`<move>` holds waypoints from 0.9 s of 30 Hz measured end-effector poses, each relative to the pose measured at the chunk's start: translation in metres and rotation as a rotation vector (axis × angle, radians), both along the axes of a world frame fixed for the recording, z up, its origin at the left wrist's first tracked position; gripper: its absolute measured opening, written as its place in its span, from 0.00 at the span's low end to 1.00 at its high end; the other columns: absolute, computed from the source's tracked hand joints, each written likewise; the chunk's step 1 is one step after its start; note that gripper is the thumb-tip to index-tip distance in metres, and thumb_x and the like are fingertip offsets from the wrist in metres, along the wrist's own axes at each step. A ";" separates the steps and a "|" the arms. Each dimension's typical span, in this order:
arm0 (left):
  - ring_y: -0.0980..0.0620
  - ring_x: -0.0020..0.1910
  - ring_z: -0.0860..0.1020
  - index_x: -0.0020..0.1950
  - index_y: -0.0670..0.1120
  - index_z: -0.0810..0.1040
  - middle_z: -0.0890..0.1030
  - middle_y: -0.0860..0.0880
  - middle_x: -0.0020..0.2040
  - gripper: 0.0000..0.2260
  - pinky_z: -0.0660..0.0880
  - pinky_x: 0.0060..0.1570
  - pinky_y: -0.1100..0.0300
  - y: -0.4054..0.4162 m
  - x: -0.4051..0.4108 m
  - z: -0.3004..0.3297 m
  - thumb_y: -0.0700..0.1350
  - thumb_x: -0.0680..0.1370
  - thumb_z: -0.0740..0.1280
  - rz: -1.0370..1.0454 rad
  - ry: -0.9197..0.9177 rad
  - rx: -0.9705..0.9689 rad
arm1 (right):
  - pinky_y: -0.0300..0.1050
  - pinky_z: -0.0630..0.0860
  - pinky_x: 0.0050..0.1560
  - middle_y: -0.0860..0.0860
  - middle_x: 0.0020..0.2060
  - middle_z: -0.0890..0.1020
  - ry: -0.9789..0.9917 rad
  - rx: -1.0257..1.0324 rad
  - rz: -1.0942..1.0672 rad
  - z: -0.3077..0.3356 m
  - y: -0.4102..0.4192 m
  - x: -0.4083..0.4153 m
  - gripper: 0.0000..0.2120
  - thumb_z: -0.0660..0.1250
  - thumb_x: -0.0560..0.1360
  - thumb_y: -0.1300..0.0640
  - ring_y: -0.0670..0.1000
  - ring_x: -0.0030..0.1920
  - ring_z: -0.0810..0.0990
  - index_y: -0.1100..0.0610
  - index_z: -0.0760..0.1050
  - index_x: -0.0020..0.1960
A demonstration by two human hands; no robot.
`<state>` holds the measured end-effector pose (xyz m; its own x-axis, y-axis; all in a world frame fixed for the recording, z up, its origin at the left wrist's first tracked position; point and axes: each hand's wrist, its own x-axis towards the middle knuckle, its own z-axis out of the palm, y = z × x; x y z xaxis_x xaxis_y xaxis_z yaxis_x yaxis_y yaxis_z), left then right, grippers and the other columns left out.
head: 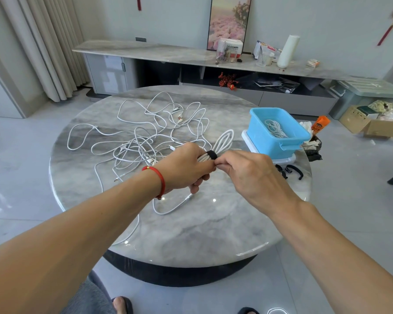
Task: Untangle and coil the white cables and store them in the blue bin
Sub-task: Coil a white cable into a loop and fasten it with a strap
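My left hand (185,165) grips a coiled white cable (224,141) above the round marble table (202,223). A black strap (212,154) wraps the coil's middle, and my right hand (252,173) pinches the strap's end against it. The coil's loops stick out beyond my fingers toward the blue bin (276,132). That bin stands at the table's right edge on a white lid, with one coiled white cable (275,128) inside. A tangle of loose white cables (150,137) spreads over the table's left and far side.
Spare black straps (289,171) lie on the table right of my right hand. A black bag of rubbish (312,148) sits behind the bin. A long low cabinet (191,55) runs along the far wall, with cardboard boxes (370,123) on the floor at right.
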<state>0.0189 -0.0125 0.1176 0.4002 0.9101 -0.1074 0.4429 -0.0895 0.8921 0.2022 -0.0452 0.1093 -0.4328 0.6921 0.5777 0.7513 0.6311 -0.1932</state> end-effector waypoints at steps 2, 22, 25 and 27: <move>0.47 0.24 0.76 0.39 0.36 0.76 0.77 0.45 0.28 0.10 0.74 0.29 0.60 0.000 0.000 0.001 0.40 0.78 0.63 -0.023 0.121 0.067 | 0.52 0.77 0.31 0.52 0.37 0.83 -0.052 0.034 0.011 0.001 0.001 0.000 0.06 0.70 0.79 0.56 0.58 0.35 0.80 0.59 0.81 0.47; 0.48 0.24 0.80 0.34 0.41 0.75 0.77 0.49 0.21 0.15 0.76 0.35 0.62 -0.005 0.001 0.001 0.45 0.79 0.61 -0.144 0.466 0.107 | 0.45 0.72 0.45 0.52 0.41 0.79 -0.036 0.146 0.029 -0.007 0.005 -0.003 0.03 0.77 0.74 0.65 0.55 0.45 0.75 0.60 0.84 0.42; 0.49 0.24 0.78 0.35 0.41 0.74 0.75 0.48 0.20 0.13 0.78 0.37 0.54 -0.006 0.005 0.002 0.42 0.79 0.60 -0.172 0.545 0.152 | 0.32 0.67 0.49 0.50 0.43 0.78 0.089 0.001 0.006 -0.008 0.005 -0.003 0.04 0.80 0.71 0.63 0.48 0.46 0.71 0.60 0.85 0.43; 0.48 0.26 0.76 0.37 0.40 0.74 0.75 0.46 0.25 0.13 0.76 0.38 0.51 -0.008 0.007 0.004 0.42 0.80 0.61 -0.171 0.602 0.250 | 0.31 0.66 0.50 0.46 0.43 0.79 0.158 -0.115 -0.024 -0.007 0.005 -0.002 0.04 0.80 0.70 0.61 0.46 0.47 0.72 0.57 0.86 0.43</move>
<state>0.0256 -0.0201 0.1214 0.4774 0.8656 -0.1510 0.8176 -0.3746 0.4373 0.2007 -0.0401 0.1022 -0.3252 0.7667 0.5535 0.7205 0.5800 -0.3801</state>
